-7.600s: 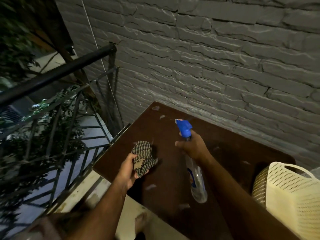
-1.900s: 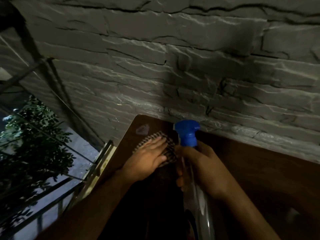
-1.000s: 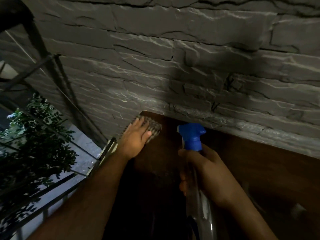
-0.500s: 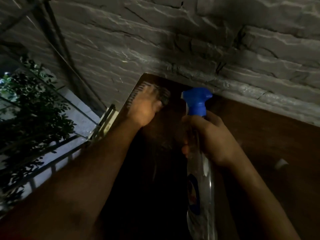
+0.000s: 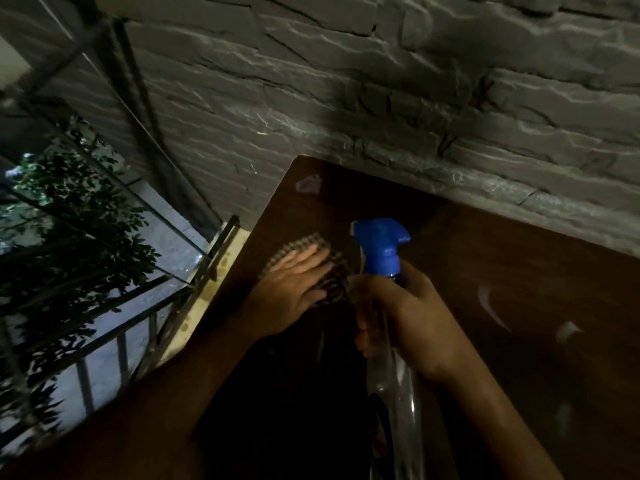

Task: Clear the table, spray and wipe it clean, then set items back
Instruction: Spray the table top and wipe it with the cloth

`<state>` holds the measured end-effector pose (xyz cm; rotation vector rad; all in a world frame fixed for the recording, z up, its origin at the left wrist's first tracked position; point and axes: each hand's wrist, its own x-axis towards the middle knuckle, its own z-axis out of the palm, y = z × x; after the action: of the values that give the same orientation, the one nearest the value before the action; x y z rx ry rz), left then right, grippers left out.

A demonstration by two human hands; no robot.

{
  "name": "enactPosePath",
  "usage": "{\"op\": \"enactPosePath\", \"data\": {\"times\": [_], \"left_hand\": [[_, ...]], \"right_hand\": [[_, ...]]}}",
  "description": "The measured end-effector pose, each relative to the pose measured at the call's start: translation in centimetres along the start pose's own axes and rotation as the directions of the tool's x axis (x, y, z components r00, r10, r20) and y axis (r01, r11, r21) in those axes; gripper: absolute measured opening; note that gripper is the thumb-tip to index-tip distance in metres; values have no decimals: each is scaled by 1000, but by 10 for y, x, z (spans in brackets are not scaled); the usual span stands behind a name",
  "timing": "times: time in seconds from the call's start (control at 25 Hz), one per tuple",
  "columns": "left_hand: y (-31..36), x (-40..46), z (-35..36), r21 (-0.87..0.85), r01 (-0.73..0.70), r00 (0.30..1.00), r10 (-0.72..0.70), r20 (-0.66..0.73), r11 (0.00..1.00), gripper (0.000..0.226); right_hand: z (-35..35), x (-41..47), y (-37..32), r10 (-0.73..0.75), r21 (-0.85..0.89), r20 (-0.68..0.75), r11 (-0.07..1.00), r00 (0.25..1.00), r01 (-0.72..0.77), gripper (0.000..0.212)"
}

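Note:
A dark brown table (image 5: 502, 258) stands against a grey stone wall. My left hand (image 5: 294, 289) lies flat with fingers spread on a checked cloth (image 5: 304, 244), pressing it onto the table near the left edge. My right hand (image 5: 412, 317) is wrapped around the neck of a clear spray bottle (image 5: 394, 386) with a blue trigger head (image 5: 381, 244), held upright just right of the cloth. Pale smears and spots (image 5: 491, 306) show on the tabletop right of the bottle, and one pale spot (image 5: 306, 184) sits near the far left corner.
The grey stone wall (image 5: 346, 98) runs along the table's far side. A black metal railing (image 5: 104, 327) with foliage behind it stands to the left, close to the table's left edge. The lower tabletop lies in deep shadow.
My left hand has drawn the cloth back from the far left corner toward me, leaving a pale spot uncovered there. The spray bottle has stayed upright in my right hand.

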<state>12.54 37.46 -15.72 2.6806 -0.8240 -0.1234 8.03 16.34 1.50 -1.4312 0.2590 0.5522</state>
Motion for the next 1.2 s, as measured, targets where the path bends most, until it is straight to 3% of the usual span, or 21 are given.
{"op": "enactPosePath", "data": {"times": [0.04,0.2,0.28,0.36,0.4,0.48,0.56,0.6,0.64,0.72,0.8,0.88,1.0,1.08,1.2], "left_hand": [[-13,-7,-6,-5,13,1000,-13,-7,1000,59],[-47,64,-40,13,410,912,-409,-12,912,57],[-24,60,-29,30,343,939,-343,-12,939,57],[5,9,-9,22,82,996,-83,26,996,61],[3,-13,-10,2,44,998,-44,35,999,62],[-21,-9,-20,-31,179,984,-179,5,983,60],[-42,31,-34,-46,427,900,-429,-78,903,54],[-39,44,-38,-40,485,870,-487,-75,874,53],[-29,46,-34,-37,463,883,-465,-71,885,53],[1,12,-14,12,234,972,-234,2,972,57],[4,-40,-9,16,49,998,-50,40,999,62],[-25,-38,-21,-12,169,985,-169,29,985,69],[-38,22,-38,11,431,902,-431,-3,902,65],[4,27,-24,12,355,935,-355,9,935,59],[54,-45,-3,0,50,994,-50,97,999,60]], "right_hand": [[1,-3,1,15,3,5,1000,1000,-15,14],[8,0,2,5,-14,15,1000,1000,-5,18],[10,3,3,-8,-7,30,1000,999,9,21],[12,1,3,-12,-18,33,1000,999,12,18],[13,0,4,-6,-16,26,1000,1000,6,15],[13,-3,5,5,-14,13,1000,1000,-5,13],[13,-1,6,-4,-26,7,1000,1000,5,13],[13,-1,8,-1,-33,11,999,1000,1,14],[11,-2,11,0,-33,21,999,1000,1,13],[9,-5,16,6,-18,30,1000,1000,-5,12],[6,-11,21,24,7,24,1000,999,-24,15],[2,-18,26,54,7,27,999,998,-54,17],[-1,-24,27,42,-17,27,999,999,-42,18],[-3,-28,25,28,-6,35,1000,999,-27,16],[-8,-37,26,26,-16,53,1000,998,-26,12]]}}
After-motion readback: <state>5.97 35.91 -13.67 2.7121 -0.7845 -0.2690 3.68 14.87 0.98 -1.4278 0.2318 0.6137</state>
